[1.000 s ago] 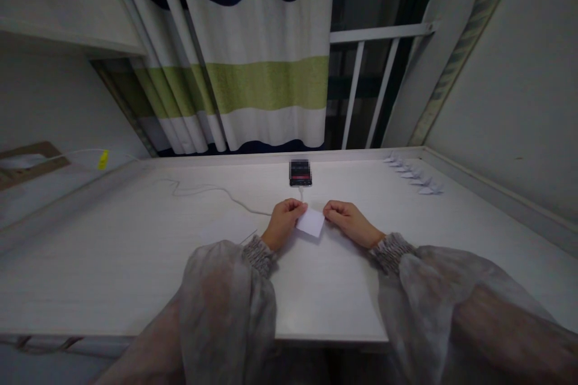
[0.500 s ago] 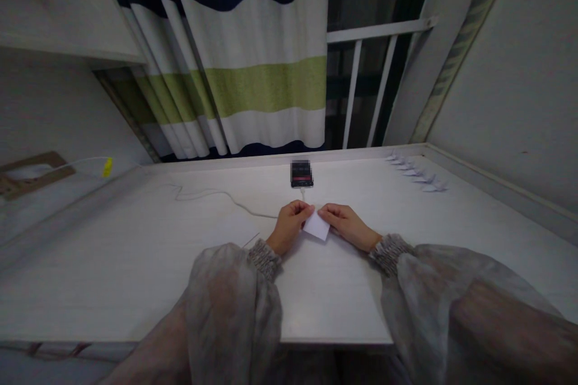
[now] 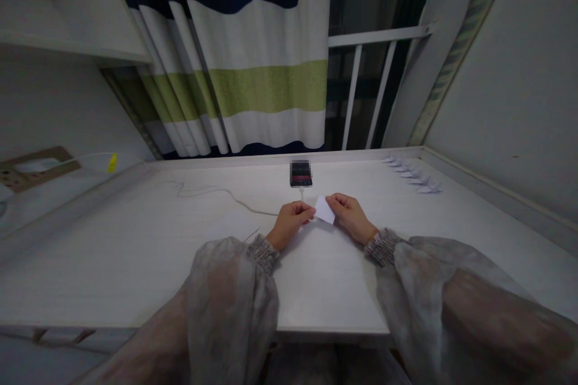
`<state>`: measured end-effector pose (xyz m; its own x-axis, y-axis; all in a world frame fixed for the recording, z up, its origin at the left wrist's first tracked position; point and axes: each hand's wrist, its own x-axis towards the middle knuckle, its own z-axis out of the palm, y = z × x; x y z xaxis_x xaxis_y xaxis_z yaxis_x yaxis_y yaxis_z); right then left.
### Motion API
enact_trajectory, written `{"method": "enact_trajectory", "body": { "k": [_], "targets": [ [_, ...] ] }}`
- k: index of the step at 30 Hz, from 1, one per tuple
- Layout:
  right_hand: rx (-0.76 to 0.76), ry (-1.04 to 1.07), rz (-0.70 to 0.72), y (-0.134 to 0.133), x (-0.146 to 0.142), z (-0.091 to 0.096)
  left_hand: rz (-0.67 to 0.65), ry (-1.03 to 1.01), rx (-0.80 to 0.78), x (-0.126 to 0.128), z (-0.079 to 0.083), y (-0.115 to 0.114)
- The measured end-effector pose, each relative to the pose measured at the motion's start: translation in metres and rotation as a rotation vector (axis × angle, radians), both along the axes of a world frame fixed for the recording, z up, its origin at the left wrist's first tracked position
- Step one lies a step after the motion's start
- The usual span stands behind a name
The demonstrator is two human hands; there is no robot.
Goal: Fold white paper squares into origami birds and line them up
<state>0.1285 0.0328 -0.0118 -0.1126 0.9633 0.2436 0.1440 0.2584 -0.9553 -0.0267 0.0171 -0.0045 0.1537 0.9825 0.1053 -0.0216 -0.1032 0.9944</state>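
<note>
I am watching through the head camera. Both hands are meeting at the middle of the desk, toward its far half.

The left hand is curling its fingers and pinching the left edge of the paper between thumb and fingertips. The right hand is pinching the right edge of the same paper, with its fingers bent over the top. The paper is small and white, and it is tilting between the two hands. I cannot tell whether its lower corner is touching the desk. Both wrists are resting on or just above the desk, in loose grey sleeves with gathered cuffs.

Just beyond the paper a phone is lying flat near the far edge of the desk. A white cable is running from it leftward across the surface. A second sheet is lying flat just left of the left wrist.

Well apart to the right, a row of small folded shapes is sitting near the far right corner.

Behind the desk a striped curtain is hanging beside a white railing. A yellow tag is showing on a cord at the left.
</note>
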Motion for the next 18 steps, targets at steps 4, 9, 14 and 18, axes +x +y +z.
{"method": "enact_trajectory", "body": {
  "k": [4, 9, 14, 18],
  "targets": [
    [0.023, 0.014, 0.016, 0.0009, 0.0004, -0.0015, -0.016, 0.049, 0.04, -0.0001, -0.002, 0.0006],
    [0.038, -0.038, 0.007, -0.0023, 0.0004, 0.0, 0.037, 0.203, 0.115, 0.0004, -0.0029, 0.0001],
    [0.004, 0.005, 0.002, -0.0002, 0.0014, -0.0019, 0.047, 0.181, 0.103, 0.0008, -0.0011, -0.0016],
    [-0.13, 0.157, 0.069, -0.0021, -0.0004, 0.0, -0.017, -0.038, 0.015, 0.0017, 0.0023, -0.0033]
  ]
}}
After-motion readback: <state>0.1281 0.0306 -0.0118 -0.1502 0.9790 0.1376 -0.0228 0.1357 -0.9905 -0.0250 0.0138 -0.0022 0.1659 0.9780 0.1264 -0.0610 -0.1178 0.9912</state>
